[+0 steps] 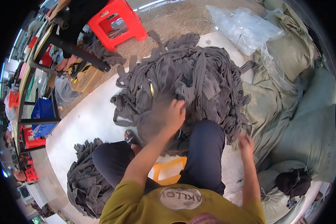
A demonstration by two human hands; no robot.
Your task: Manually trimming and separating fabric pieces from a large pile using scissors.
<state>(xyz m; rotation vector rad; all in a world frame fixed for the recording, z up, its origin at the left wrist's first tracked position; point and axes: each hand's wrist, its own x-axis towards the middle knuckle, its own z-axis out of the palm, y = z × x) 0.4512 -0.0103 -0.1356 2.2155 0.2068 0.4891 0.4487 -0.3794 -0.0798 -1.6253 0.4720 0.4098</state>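
A large heap of dark grey cloth strips lies in front of my knees. Over its near side is my left hand, fingers curled round a piece of grey cloth that is smeared by motion. To the right of my knee, beside the heap's near right edge, my right hand is closed with its fingertips together. Whether anything is pinched in it is too small to tell. A second, smaller pile of grey cloth lies to the left of my left knee.
The heaps rest on a white sheet. Pale green sacks and clear plastic film crowd the right. A red stool stands at the far left, near a table and another person's bare foot. A cardboard box sits there.
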